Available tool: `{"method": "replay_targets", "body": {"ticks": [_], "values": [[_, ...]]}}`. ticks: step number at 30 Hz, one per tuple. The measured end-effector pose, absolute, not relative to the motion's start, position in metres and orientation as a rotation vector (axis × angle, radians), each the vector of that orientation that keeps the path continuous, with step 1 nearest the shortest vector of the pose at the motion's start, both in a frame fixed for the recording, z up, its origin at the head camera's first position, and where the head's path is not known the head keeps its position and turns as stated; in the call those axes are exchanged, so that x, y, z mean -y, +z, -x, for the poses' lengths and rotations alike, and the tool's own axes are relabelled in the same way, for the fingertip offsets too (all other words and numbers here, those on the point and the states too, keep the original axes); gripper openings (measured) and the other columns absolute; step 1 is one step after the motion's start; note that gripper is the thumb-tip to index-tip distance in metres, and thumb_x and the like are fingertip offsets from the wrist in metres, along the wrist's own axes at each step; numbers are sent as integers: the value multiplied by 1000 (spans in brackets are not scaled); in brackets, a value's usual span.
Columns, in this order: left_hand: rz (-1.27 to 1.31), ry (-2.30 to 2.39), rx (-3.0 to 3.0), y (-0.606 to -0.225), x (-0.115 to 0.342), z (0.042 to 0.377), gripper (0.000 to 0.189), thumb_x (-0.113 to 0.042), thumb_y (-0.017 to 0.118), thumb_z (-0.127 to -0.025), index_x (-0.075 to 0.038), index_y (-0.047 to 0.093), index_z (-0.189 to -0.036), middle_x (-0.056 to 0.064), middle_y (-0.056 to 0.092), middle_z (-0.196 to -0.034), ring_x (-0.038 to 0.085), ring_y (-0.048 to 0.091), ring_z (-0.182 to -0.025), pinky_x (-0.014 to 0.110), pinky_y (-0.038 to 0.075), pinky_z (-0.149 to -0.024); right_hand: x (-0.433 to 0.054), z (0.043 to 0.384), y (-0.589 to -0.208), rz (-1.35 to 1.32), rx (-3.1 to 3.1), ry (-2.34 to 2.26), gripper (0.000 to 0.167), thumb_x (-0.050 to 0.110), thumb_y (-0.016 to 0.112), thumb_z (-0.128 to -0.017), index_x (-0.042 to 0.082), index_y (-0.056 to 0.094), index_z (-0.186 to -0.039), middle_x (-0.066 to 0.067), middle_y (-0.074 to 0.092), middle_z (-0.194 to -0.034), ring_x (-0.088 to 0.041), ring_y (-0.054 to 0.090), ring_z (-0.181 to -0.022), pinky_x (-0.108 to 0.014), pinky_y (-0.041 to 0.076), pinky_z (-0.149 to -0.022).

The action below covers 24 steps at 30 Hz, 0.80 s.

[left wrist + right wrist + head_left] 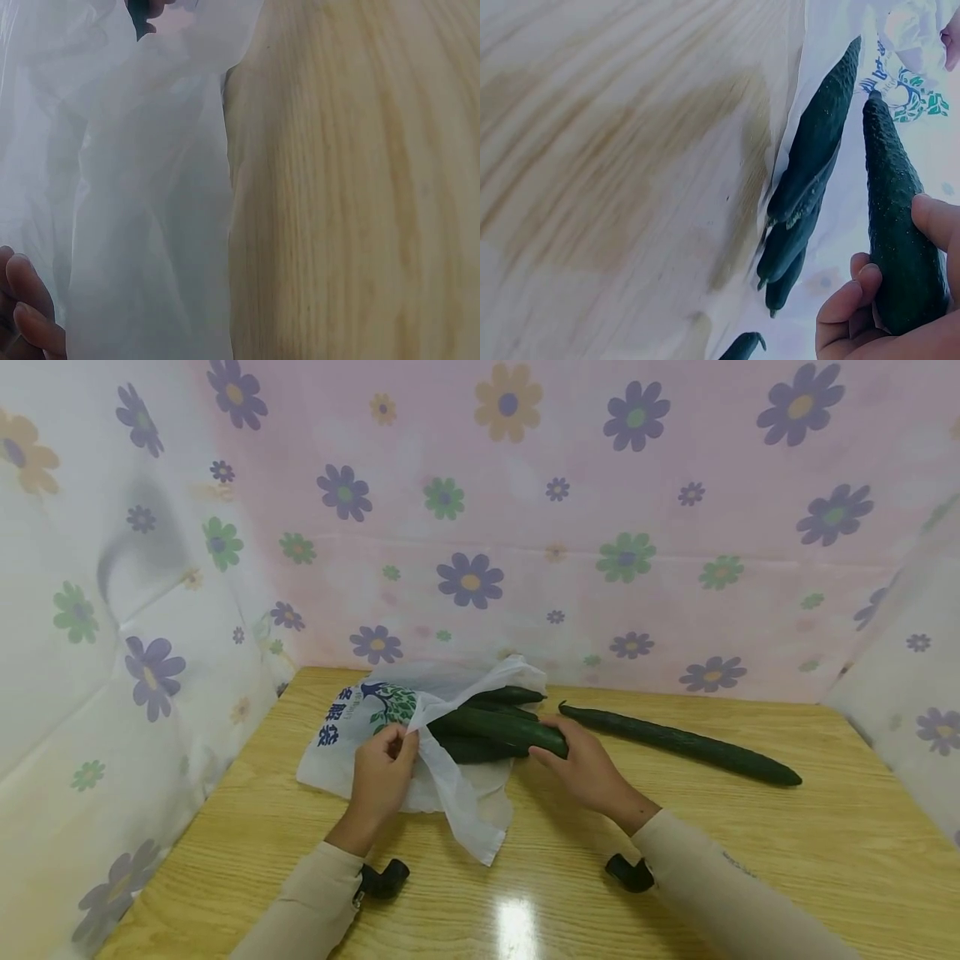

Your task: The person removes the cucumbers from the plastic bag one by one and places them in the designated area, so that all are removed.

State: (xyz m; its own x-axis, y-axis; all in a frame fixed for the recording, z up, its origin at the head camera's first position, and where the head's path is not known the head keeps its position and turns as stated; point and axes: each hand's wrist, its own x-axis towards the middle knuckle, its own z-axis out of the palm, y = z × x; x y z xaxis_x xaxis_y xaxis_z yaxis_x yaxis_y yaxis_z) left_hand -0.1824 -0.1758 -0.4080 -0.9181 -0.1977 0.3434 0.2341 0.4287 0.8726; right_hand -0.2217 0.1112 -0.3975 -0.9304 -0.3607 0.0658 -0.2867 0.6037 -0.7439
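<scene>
The left hand (382, 768) pinches the edge of the bag (420, 693) between thumb and fingers; over at its mouth, the right hand (588, 768) has thumb and fingers curled round a cucumber (502, 727); other cucumbers (480, 750) lie beside it; a loose one (678, 742) rests on the table (540, 852), right of the bag.

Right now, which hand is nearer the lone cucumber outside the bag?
The right hand: it grips another cucumber near the left end of the lone cucumber; the left hand is farther left, pinching the bag.
</scene>
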Motion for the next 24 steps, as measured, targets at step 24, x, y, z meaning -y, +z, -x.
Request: {"method": "replay_targets", "body": {"ticks": [24], "values": [[37,-1506,2280,-409,176,184,22,-17,57,-101,-6,62,-82,8,57,-73,18,53,-58,24,46,-52,-149,209,-391,517,-2781,-1182,67,49,55,-99,7,40,-148,-20,38,-154,-41,47,-134,-60,45,-101]]}}
